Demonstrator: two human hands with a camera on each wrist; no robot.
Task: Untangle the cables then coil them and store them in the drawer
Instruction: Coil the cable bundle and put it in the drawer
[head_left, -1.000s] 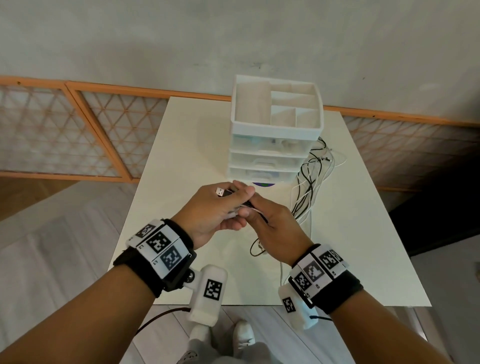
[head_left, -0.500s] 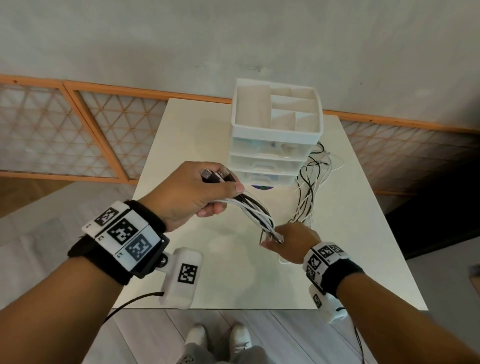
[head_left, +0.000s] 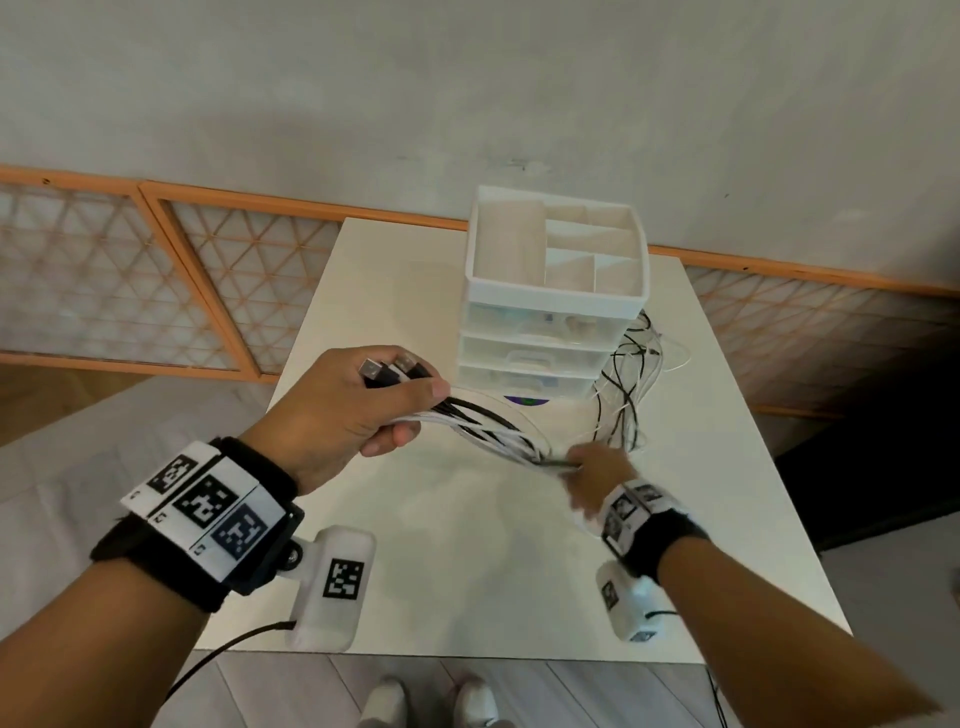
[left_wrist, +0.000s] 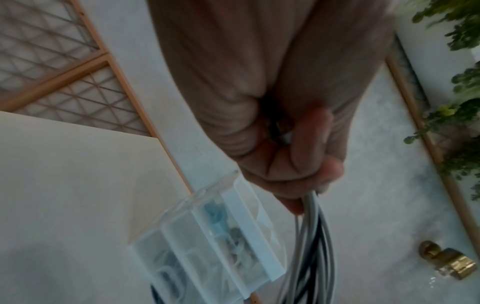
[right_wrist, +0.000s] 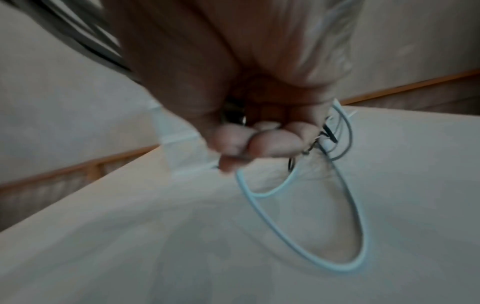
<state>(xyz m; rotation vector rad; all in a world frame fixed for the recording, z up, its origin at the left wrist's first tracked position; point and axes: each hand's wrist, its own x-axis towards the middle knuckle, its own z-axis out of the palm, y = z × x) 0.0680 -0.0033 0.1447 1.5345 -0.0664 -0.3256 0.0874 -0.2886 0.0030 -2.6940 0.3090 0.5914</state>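
My left hand (head_left: 363, 405) grips a bundle of black and white cables (head_left: 488, 423) near their USB plugs (head_left: 395, 366), which stick out above the fist. The same left hand (left_wrist: 291, 156) shows in the left wrist view with the cables (left_wrist: 311, 236) hanging from it. The bundle runs right and down to my right hand (head_left: 592, 470), which is curled round it low over the table; it looks blurred. In the right wrist view the right hand (right_wrist: 249, 139) holds the strands, and a white cable loop (right_wrist: 306, 226) lies on the table below. A white three-drawer unit (head_left: 550, 332) stands behind, drawers closed.
The rest of the cables (head_left: 628, 384) lies in a loose tangle to the right of the drawer unit. The white table (head_left: 467, 571) stands against a wall with wooden lattice panels (head_left: 156, 280). The unit's top is an open divided tray (head_left: 556, 249).
My hands were together at the plugs; the left has lifted left with the plugs, and the right has slid down and right along the bundle, stretching it between them.
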